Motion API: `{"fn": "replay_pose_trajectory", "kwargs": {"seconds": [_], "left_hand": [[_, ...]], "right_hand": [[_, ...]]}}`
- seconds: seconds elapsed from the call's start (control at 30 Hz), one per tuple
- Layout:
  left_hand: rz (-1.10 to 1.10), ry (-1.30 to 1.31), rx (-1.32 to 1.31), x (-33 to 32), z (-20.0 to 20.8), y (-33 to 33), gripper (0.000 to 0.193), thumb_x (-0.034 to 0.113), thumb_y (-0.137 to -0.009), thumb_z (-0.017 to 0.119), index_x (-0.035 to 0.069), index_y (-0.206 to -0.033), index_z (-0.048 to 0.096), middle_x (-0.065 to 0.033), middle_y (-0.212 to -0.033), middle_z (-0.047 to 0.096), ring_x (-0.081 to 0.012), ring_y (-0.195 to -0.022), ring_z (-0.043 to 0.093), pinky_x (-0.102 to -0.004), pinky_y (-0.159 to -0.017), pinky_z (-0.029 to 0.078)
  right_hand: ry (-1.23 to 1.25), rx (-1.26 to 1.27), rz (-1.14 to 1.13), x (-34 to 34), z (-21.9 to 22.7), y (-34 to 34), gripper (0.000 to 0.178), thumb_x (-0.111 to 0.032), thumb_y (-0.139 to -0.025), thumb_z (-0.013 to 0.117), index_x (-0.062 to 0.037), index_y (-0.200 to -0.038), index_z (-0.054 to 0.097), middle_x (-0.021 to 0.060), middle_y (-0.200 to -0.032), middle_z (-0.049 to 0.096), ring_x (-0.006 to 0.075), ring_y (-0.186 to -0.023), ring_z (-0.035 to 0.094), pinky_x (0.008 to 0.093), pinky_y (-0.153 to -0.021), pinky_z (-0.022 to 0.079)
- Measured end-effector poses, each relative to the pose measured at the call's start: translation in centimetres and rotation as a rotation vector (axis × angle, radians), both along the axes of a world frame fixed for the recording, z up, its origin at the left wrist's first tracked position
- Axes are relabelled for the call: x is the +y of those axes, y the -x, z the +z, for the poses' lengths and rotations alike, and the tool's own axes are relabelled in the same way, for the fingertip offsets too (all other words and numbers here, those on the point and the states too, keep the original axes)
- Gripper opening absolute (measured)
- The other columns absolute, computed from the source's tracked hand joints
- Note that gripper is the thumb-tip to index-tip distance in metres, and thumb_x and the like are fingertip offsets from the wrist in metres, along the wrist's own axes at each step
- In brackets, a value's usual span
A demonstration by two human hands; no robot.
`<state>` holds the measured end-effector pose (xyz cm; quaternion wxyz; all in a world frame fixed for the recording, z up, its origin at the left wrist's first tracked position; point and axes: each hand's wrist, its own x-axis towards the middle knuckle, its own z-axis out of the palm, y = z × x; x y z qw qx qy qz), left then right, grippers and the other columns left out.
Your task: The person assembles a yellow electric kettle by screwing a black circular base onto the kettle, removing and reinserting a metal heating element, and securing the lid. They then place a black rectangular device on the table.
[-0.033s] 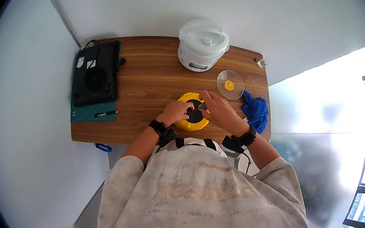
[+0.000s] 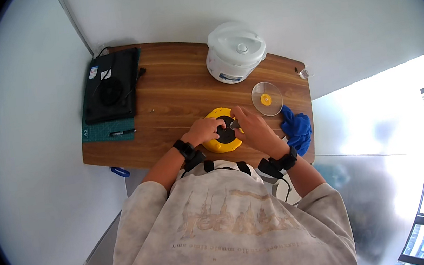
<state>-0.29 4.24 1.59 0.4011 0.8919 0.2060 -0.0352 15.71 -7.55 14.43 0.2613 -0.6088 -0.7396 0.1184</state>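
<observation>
A yellow roundish appliance part with a black middle lies near the front edge of the wooden table. From the left, my left hand rests over it, fingers curled and the thumb and forefinger close together at the black middle. Whatever they pinch is too small to make out. My right hand reaches over its right side, closed around a short grey tool-like piece that points at the black middle. Its exact kind is partly hidden by the fingers.
A white lidded rice cooker stands at the back. Right of my hands lie a glass lid with a yellow knob and a blue cloth. At left, a black flat appliance and a pen lie on a green cutting mat.
</observation>
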Motion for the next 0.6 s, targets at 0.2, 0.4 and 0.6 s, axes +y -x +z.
{"fn": "replay_pose_trajectory", "kwargs": {"seconds": [0.2,0.4,0.6], "left_hand": [[0.013,-0.021,-0.028,-0.1,-0.2,0.2,0.038,0.014,-0.079,0.078,0.021,-0.114,0.065,-0.0058,-0.092,0.067,-0.0257,-0.087,0.068,-0.0406,-0.075,0.052],[-0.014,0.007,-0.045,0.1,-1.0,0.1,0.039,0.015,-0.080,0.077,0.020,-0.116,0.065,-0.0052,-0.090,0.066,-0.0275,-0.086,0.067,-0.0414,-0.074,0.052],[-0.026,-0.002,-0.026,0.1,-0.9,0.1,0.040,0.015,-0.080,0.077,0.021,-0.117,0.064,-0.0050,-0.089,0.065,-0.0273,-0.087,0.067,-0.0418,-0.074,0.051]], "right_hand": [[0.434,-0.207,-0.234,0.3,2.3,1.2,0.032,-0.015,-0.085,0.067,-0.0046,-0.108,0.048,0.0182,-0.094,0.063,0.0368,-0.084,0.067,0.0454,-0.065,0.055],[0.182,-0.141,-0.112,-0.2,0.8,0.3,0.036,-0.022,-0.086,0.072,-0.0049,-0.109,0.050,0.0170,-0.096,0.061,0.0352,-0.088,0.067,0.0432,-0.064,0.055],[0.249,-0.182,-0.120,-0.5,2.3,1.0,0.042,-0.029,-0.088,0.073,-0.0053,-0.115,0.051,0.0164,-0.097,0.061,0.0346,-0.087,0.068,0.0429,-0.063,0.055]]}}
